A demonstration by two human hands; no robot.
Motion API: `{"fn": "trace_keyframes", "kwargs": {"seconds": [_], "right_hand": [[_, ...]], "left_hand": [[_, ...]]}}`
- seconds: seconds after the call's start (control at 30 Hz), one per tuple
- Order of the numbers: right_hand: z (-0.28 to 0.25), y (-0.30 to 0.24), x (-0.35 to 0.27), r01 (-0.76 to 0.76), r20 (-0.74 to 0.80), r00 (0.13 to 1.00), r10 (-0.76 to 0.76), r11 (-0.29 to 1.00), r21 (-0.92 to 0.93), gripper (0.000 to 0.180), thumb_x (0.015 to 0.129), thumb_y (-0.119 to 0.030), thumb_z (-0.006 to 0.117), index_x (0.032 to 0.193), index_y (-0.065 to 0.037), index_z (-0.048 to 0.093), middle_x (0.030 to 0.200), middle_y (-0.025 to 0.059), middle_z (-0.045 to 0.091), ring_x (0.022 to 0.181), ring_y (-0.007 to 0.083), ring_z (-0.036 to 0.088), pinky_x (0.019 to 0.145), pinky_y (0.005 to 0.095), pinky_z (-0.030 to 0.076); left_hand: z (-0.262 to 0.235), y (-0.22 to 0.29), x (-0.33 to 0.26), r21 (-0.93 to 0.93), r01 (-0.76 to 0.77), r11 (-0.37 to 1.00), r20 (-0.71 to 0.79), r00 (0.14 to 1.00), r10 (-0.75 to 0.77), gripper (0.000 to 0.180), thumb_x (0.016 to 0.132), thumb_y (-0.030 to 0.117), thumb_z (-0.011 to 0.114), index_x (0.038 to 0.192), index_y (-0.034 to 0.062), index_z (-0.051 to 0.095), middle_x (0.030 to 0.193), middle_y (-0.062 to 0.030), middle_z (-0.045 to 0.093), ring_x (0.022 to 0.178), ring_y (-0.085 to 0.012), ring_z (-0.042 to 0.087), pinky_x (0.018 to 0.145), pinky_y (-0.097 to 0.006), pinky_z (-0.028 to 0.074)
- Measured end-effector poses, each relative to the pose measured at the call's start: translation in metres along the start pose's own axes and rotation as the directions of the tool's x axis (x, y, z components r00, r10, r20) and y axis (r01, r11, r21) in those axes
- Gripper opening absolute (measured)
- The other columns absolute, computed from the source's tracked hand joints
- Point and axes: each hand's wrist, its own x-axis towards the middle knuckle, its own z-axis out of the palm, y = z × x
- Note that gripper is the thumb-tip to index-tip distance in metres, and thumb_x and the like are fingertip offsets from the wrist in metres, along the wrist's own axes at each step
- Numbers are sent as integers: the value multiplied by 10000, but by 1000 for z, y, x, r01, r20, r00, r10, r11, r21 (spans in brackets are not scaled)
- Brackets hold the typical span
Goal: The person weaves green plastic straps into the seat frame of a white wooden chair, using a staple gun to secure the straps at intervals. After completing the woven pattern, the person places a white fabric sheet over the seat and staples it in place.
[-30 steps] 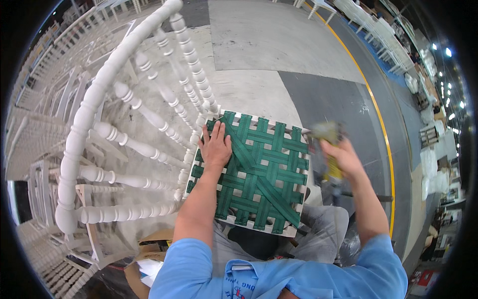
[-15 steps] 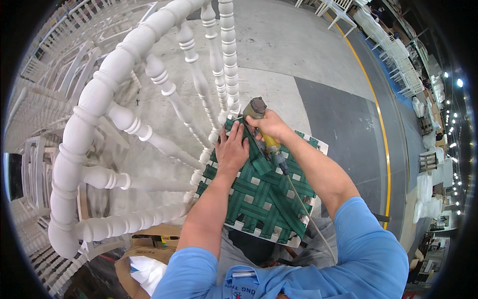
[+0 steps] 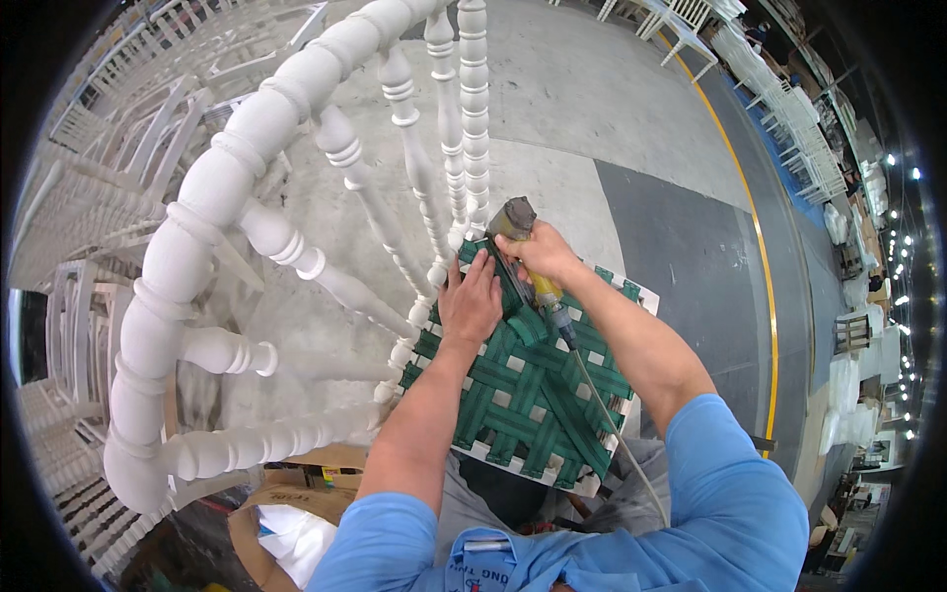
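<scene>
- Left hand [image 3: 472, 301] lies flat, fingers spread, on the green webbed seat [image 3: 523, 395].
- Right hand [image 3: 538, 252] grips the staple gun [image 3: 523, 252], nose at the seat's back edge.

The left hand [image 3: 472, 301] lies flat on the green woven webbing [image 3: 528, 390] of a white chair seat [image 3: 646, 296], near its far corner by the turned spindles of the chair back [image 3: 247, 237]. The right hand [image 3: 541, 252] grips a pneumatic stapler [image 3: 523, 259], tip down on the webbing just beside the left fingers. A thin air hose [image 3: 607, 419] trails back across the seat.
</scene>
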Motion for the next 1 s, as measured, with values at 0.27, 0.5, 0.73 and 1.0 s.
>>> {"fn": "trace_keyframes", "kwargs": {"seconds": [0.27,0.5,0.73,1.0], "right_hand": [[6,-7,1,2,13,1000,-2,1000,20,280,960,-278,737,899,-23,637,733,32,634,496,131,586,445,300,465],[16,-18,-6,-5,50,999,6,1000,-5,250,962,-255,734,954,-19,650,744,30,628,498,120,572,431,301,454],[13,-11,-3,-27,61,998,31,998,-57,255,953,-245,740,1017,-11,663,749,36,640,498,125,580,433,297,457],[7,-6,-2,-48,18,999,49,997,-59,304,932,-260,762,1011,19,670,755,50,652,490,140,591,440,315,481]], "left_hand": [[11,-13,-6,-263,-80,962,-176,984,33,246,988,291,587,1038,157,787,1273,46,714,1432,-351,445,1068,-645,369],[11,-18,-7,-265,-41,963,-159,987,-2,293,999,311,549,1017,147,791,1233,42,733,1419,-320,467,1065,-651,378],[10,-12,-5,-276,-30,961,-134,991,-7,293,1001,315,550,1044,151,790,1226,36,738,1418,-323,474,1053,-668,396],[10,-13,-5,-264,-22,964,-145,989,-17,297,1005,303,542,1037,150,793,1237,39,736,1415,-319,479,1054,-680,396]]}}
